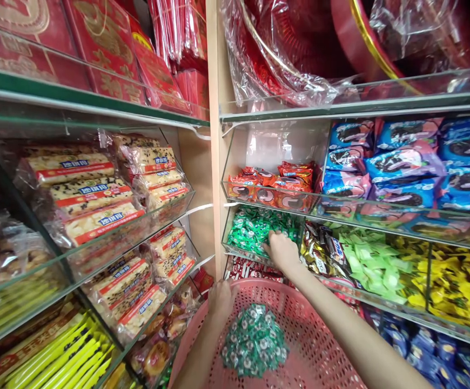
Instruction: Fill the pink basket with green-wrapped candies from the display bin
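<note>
My left hand (220,298) is closed over the far left rim of a pink perforated plastic basket (320,329). A heap of small green-wrapped candies (255,340) lies in the bottom of the basket. Beyond the rim, my right hand (282,250) reaches into a clear shelf bin of the same green-wrapped candies (246,229). Its fingers are curled down at the front of that bin; what they hold, if anything, is hidden.
Glass-fronted shelves surround the basket. Right of my hand sit pale green candies (376,265) and yellow candies (457,278). Above are red packets (283,183) and blue cookie packs (405,162). Wrapped pastry bars (93,194) fill the left shelf; a wooden post (214,162) divides the shelving.
</note>
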Motion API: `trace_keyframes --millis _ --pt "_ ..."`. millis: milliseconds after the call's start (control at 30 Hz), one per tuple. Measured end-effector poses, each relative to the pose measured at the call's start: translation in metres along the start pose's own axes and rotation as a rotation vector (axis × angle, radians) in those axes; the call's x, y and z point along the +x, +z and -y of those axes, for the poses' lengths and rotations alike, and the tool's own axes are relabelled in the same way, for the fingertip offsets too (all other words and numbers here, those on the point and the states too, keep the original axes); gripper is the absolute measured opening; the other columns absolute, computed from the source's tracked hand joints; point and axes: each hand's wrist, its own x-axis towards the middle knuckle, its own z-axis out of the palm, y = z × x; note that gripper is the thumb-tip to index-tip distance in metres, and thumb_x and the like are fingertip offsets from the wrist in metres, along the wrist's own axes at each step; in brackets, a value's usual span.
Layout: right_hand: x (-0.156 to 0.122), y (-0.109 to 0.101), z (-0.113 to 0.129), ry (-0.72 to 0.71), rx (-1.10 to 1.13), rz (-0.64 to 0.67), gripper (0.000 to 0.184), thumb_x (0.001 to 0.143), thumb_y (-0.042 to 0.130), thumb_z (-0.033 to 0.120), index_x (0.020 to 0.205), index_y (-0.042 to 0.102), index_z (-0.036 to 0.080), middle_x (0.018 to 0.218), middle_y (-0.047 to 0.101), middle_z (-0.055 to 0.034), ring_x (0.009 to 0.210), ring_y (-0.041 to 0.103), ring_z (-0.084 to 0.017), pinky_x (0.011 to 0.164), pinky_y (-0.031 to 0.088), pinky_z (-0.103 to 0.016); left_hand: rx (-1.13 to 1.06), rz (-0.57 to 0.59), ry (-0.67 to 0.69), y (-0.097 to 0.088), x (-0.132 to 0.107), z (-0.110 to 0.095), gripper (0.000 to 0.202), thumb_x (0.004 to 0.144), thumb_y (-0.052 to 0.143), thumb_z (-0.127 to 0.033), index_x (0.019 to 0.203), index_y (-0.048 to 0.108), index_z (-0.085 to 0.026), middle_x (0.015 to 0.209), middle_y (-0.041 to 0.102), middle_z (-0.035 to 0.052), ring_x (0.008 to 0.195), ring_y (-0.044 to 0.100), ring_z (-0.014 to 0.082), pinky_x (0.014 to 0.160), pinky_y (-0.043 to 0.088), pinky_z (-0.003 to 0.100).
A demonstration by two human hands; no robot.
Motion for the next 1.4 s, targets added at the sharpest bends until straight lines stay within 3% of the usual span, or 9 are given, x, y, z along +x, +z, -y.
trace_keyframes --millis 400,633,767,867,967,1067,1167,1300,1400 --pt "-0.007 -0.01 0.002 0.014 -0.019 0.013 0.025 0.088 0.043 0.02 0.11 0.051 0.009 0.102 0.062 -0.0166 0.088 0.065 -0.025 0.067 0.047 -0.029 0.009 -0.006 -0.002 0.002 0.0 0.0 0.041 0.09 0.035 -0.045 0.111 0.062 -0.023 0.103 0.068 0.0101 0.095 0.063 0.0215 0.076 0.044 0.028" --pt "-0.028 -0.034 0.004 -0.012 -0.098 0.0 0.021 0.088 0.04 0.015 0.105 0.052 0.011 0.098 0.06 -0.0172 0.082 0.066 -0.024 0.064 0.046 -0.028 0.012 -0.003 -0.01 0.0 -0.002 -0.002 0.042 0.09 0.035 -0.047 0.107 0.064 -0.021 0.102 0.068 0.0104 0.097 0.063 0.0225 0.075 0.044 0.028" --pt "-0.05 -0.038 0.007 -0.161 0.112 -0.036 0.018 0.087 0.044 0.023 0.099 0.056 0.016 0.097 0.061 -0.0109 0.076 0.064 -0.019 0.064 0.043 -0.027 0.015 -0.002 -0.011 0.0 -0.003 -0.003 0.043 0.09 0.035 -0.046 0.11 0.063 -0.021 0.1 0.069 0.0108 0.096 0.063 0.0232 0.075 0.044 0.029" --pt "-0.066 -0.018 0.01 -0.317 0.478 0.051 0.011 0.081 0.052 0.025 0.088 0.059 0.02 0.084 0.064 -0.0028 0.071 0.06 -0.015 0.062 0.041 -0.024 0.001 0.0 -0.024 0.0 -0.003 -0.003 0.04 0.09 0.036 -0.044 0.108 0.063 -0.021 0.101 0.068 0.0107 0.097 0.063 0.0227 0.075 0.043 0.028" --pt "-0.076 0.02 0.011 -0.334 0.83 0.239 0.006 0.073 0.054 0.019 0.078 0.058 0.019 0.068 0.061 0.0021 0.06 0.056 -0.011 0.055 0.039 -0.021 -0.001 -0.007 -0.016 -0.001 -0.005 -0.003 0.035 0.091 0.036 -0.038 0.105 0.064 -0.022 0.1 0.069 0.0093 0.096 0.063 0.0209 0.075 0.042 0.027" --pt "-0.079 0.059 0.005 -0.182 1.088 0.5 0.004 0.071 0.052 0.018 0.073 0.055 0.018 0.06 0.057 0.0045 0.047 0.051 -0.008 0.044 0.036 -0.018 0.012 -0.03 -0.003 -0.002 -0.006 -0.004 0.034 0.09 0.038 -0.038 0.106 0.063 -0.022 0.1 0.069 0.0085 0.096 0.063 0.0206 0.075 0.042 0.027" --pt "-0.079 0.086 -0.007 0.026 1.188 0.715 0.002 0.072 0.051 0.02 0.071 0.052 0.018 0.06 0.059 0.0043 0.042 0.051 -0.007 0.038 0.034 -0.016 0.01 -0.037 0.014 -0.004 -0.007 -0.006 0.039 0.091 0.035 -0.042 0.106 0.064 -0.021 0.1 0.069 0.0093 0.096 0.062 0.0217 0.076 0.042 0.028" --pt "-0.079 0.107 -0.02 0.22 1.244 0.838 0.012 0.074 0.054 0.023 0.065 0.048 0.018 0.06 0.063 0.0012 0.046 0.058 -0.008 0.045 0.044 -0.018 0.015 -0.014 0.003 -0.008 -0.008 -0.009 0.043 0.091 0.032 -0.045 0.108 0.063 -0.02 0.101 0.068 0.0111 0.097 0.061 0.0225 0.077 0.042 0.029" --pt "-0.079 0.119 -0.025 0.304 1.256 0.856 0.013 0.076 0.054 0.026 0.067 0.047 0.019 0.06 0.064 0.0005 0.05 0.061 -0.01 0.052 0.05 -0.02 0.032 -0.009 -0.002 -0.01 -0.008 -0.01 0.043 0.091 0.033 -0.044 0.112 0.062 -0.02 0.101 0.067 0.0115 0.098 0.061 0.0224 0.078 0.041 0.028"
